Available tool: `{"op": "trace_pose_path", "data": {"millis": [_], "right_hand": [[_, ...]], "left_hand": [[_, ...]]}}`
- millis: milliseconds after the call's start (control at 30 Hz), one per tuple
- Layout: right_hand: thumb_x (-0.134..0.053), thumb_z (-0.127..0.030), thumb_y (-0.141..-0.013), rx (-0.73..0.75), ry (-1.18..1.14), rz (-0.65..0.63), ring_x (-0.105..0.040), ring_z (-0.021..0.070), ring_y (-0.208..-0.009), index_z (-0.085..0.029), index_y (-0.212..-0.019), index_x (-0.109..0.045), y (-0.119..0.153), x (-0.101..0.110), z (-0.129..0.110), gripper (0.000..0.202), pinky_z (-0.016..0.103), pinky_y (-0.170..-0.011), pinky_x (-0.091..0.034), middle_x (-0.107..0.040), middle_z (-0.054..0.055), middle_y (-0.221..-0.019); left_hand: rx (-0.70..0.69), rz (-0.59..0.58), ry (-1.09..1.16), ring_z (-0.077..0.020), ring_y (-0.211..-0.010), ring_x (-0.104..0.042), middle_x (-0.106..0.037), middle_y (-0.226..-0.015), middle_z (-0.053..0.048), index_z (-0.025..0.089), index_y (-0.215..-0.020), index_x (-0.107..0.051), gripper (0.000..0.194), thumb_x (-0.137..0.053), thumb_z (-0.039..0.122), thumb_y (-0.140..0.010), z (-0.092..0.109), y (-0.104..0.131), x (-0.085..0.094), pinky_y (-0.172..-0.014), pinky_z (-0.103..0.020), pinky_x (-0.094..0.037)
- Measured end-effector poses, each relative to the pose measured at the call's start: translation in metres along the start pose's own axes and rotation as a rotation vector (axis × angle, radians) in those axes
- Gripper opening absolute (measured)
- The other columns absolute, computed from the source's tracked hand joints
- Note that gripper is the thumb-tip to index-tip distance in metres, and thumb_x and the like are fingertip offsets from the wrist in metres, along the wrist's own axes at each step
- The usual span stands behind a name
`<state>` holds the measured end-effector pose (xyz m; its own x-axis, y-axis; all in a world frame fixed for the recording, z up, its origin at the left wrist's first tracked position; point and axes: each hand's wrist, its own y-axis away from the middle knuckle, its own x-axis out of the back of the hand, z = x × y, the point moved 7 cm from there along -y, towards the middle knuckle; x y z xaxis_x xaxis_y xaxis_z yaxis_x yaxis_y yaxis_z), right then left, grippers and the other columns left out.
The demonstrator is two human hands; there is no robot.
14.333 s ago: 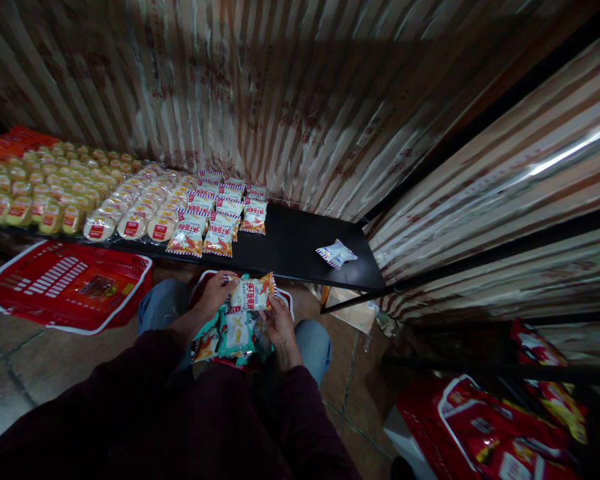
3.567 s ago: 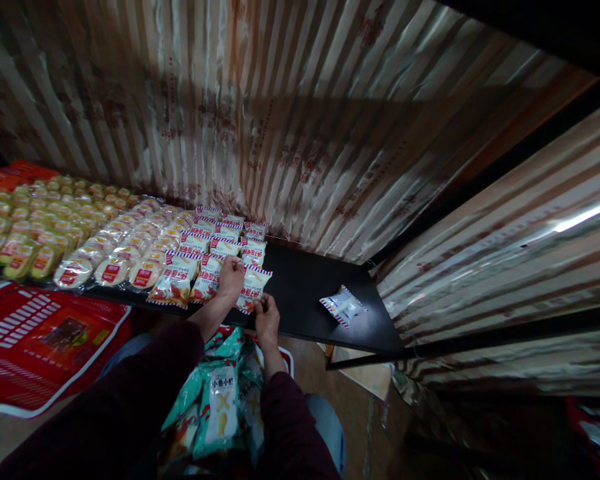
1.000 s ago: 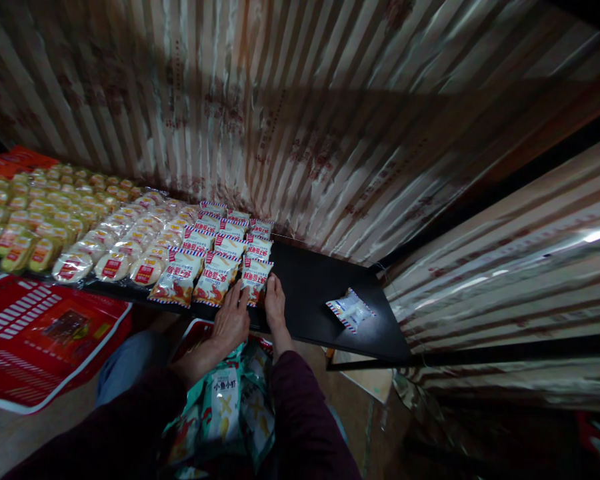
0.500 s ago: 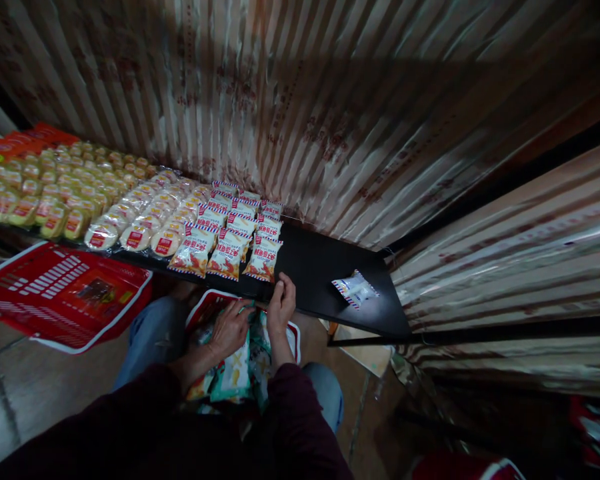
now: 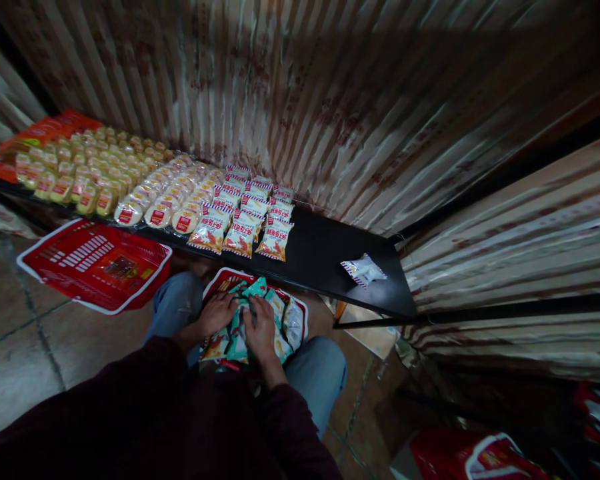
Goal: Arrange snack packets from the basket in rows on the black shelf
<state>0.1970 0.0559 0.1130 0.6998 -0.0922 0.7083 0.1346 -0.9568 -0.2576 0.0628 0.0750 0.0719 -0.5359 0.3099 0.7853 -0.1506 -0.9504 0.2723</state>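
Observation:
In the head view, a red shopping basket [image 5: 306, 313] with a white rim stands between my knees and holds several green-and-white snack bags [image 5: 237, 339]. My left hand [image 5: 219, 313] is over the basket's left side, its fingers closed on the edge of a green snack bag. Right beside it, my right hand [image 5: 261, 328] grips the same bag from the other side, fingers bent and the tips partly hidden. Past the basket, white-and-orange snack packets [image 5: 275, 239] stand in short rows on a black shelf [image 5: 325, 247].
Round wrapped cakes [image 5: 160, 212] and yellow wrapped cakes [image 5: 87, 197] fill the shelf's left, with orange bags [image 5: 55, 127] at its far end. One packet [image 5: 364, 270] lies alone at the right. Another red basket [image 5: 100, 267] is on the floor to the left. Corrugated sheeting [image 5: 260, 80] backs the shelf.
My right hand has left the shelf's front edge and come down onto the bags in the basket. My left hand has shifted slightly left. The view has shifted a little.

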Motion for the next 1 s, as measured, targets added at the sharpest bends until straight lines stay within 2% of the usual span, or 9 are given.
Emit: {"op": "trace_pose_path", "data": {"millis": [167,367,600,767,900,1000], "right_hand": [[-0.045,-0.037,-0.090,-0.017,0.077,0.001,-0.045,0.0270,-0.123,-0.014,-0.126,-0.054,0.015,-0.003,-0.001,0.044,0.049,-0.102,-0.039,-0.054,0.017,-0.129],[-0.048,-0.038,-0.088,-0.027,0.103,-0.056,-0.041,0.0287,-0.126,-0.015,-0.134,-0.046,0.027,-0.012,0.004,0.051,0.052,-0.103,-0.037,-0.049,0.017,-0.134],[-0.047,-0.033,-0.087,-0.095,0.053,-0.031,-0.037,0.0290,-0.129,-0.014,-0.132,-0.047,0.034,-0.024,0.013,0.049,0.051,-0.104,-0.034,-0.044,0.018,-0.137],[-0.046,-0.034,-0.087,-0.194,0.001,-0.009,-0.038,0.0288,-0.128,-0.013,-0.132,-0.047,0.033,-0.023,0.018,0.050,0.050,-0.105,-0.033,-0.043,0.018,-0.138],[-0.047,-0.035,-0.085,-0.245,-0.068,0.033,-0.040,0.0283,-0.127,-0.012,-0.128,-0.051,0.030,-0.020,0.023,0.048,0.049,-0.105,-0.034,-0.046,0.018,-0.135],[-0.046,-0.034,-0.085,-0.260,-0.107,0.068,-0.041,0.0275,-0.127,-0.013,-0.125,-0.052,0.028,-0.019,0.026,0.046,0.049,-0.105,-0.034,-0.049,0.017,-0.133]], "left_hand": [[0.093,0.053,0.038,-0.0222,-0.128,-0.045,-0.054,-0.133,-0.013,0.012,-0.128,-0.047,0.050,-0.029,0.040,-0.091,-0.007,0.013,-0.002,-0.109,-0.036,-0.031],[0.098,0.077,0.065,-0.0254,-0.133,-0.039,-0.049,-0.137,-0.017,0.010,-0.126,-0.048,0.048,-0.033,0.036,-0.090,-0.013,0.021,-0.008,-0.111,-0.040,-0.027],[0.101,0.054,0.130,-0.0220,-0.118,-0.053,-0.062,-0.120,-0.012,0.016,-0.112,-0.058,0.034,-0.040,0.028,-0.086,-0.021,0.013,-0.009,-0.104,-0.034,-0.036],[0.096,0.037,0.179,-0.0231,-0.116,-0.054,-0.062,-0.122,-0.010,0.019,-0.115,-0.058,0.041,-0.057,0.024,-0.075,-0.024,0.008,-0.007,-0.102,-0.032,-0.039],[0.117,0.069,0.224,-0.0210,-0.113,-0.057,-0.063,-0.119,-0.011,0.016,-0.112,-0.060,0.036,-0.050,0.015,-0.078,-0.029,0.004,-0.006,-0.102,-0.030,-0.040],[0.170,0.113,0.253,-0.0201,-0.107,-0.061,-0.066,-0.114,-0.010,0.015,-0.110,-0.061,0.032,-0.045,0.015,-0.082,-0.036,0.001,-0.006,-0.098,-0.032,-0.043]]}}
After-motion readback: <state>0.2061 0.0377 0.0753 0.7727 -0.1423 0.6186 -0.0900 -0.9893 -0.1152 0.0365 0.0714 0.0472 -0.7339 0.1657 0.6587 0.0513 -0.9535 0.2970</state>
